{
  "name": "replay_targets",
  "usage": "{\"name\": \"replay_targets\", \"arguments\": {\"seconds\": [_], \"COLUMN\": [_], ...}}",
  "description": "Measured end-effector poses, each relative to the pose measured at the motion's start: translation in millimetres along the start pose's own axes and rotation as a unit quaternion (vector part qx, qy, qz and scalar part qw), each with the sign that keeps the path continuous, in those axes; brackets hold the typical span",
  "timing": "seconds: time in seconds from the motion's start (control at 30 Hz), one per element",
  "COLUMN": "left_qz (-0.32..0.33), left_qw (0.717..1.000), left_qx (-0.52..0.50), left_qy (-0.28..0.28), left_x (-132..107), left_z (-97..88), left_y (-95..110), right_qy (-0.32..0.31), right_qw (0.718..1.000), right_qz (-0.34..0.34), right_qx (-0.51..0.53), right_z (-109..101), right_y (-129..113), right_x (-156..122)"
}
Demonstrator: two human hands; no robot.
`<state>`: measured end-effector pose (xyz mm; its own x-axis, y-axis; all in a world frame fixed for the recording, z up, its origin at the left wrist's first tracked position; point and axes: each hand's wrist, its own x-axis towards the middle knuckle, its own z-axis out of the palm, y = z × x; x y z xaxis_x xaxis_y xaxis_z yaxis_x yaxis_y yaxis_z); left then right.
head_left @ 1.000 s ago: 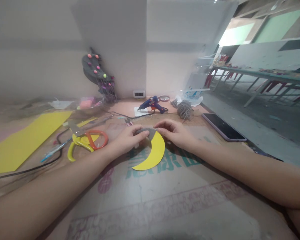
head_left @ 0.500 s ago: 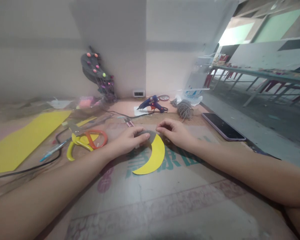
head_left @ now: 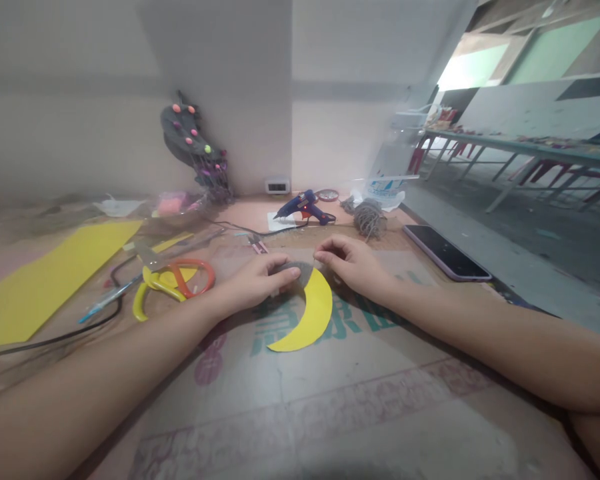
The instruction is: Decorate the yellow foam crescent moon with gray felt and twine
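A yellow crescent moon cutout [head_left: 319, 312] lies in front of me, its upper end covered in grey yarn [head_left: 304, 272]. My left hand [head_left: 260, 283] is closed on that grey end, thumb on top and fingers beneath. Close to the crescent's upper right edge, my right hand [head_left: 347, 263] has thumb and forefinger pinched together. What sits between those fingertips is too small to make out. Behind the right hand rests a ball of grey yarn [head_left: 370, 220], with a strand coming off it toward the hand.
Scissors [head_left: 173, 280], a pen [head_left: 111, 299] and yellow sheet [head_left: 55, 283] lie left. Behind are small snips [head_left: 258, 245], a corded glue gun [head_left: 305, 208] and a digital clock [head_left: 277, 187]. A phone [head_left: 447, 253] is at right; a decorated grey crescent [head_left: 187, 137] leans on the wall.
The crescent has swung slightly to the right, its lower tip included. My right hand has risen a little with its pinch kept; my left hand has stayed in place.
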<state>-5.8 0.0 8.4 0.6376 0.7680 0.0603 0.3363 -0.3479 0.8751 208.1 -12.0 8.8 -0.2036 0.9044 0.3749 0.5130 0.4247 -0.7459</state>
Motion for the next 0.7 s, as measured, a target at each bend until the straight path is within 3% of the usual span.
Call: {"name": "replay_targets", "arguments": {"seconds": [0.13, 0.23, 0.3, 0.53, 0.7], "left_qz": [-0.004, -0.024, -0.036, 0.006, 0.005], "left_qw": [1.0, 0.996, 0.993, 0.99, 0.987], "left_qx": [-0.01, -0.02, -0.024, -0.041, -0.079], "left_qy": [0.018, 0.078, 0.113, 0.134, 0.138], "left_x": [1, 1, 2, 3, 3], "left_z": [0.8, 1.5, 1.8, 1.4, 2.2], "left_y": [-2, -3, -2, -6, -9], "right_qy": [0.009, 0.061, 0.065, -0.078, -0.08], "right_qw": [0.998, 0.99, 0.987, 0.987, 0.99], "right_qz": [0.023, 0.033, 0.048, 0.069, 0.077], "right_qx": [0.062, 0.121, 0.138, 0.119, 0.087], "right_z": [0, -2, -3, -1, -2], "right_y": [3, 6, 6, -2, -4], "right_x": [2, 4, 4, -2, -2]}}
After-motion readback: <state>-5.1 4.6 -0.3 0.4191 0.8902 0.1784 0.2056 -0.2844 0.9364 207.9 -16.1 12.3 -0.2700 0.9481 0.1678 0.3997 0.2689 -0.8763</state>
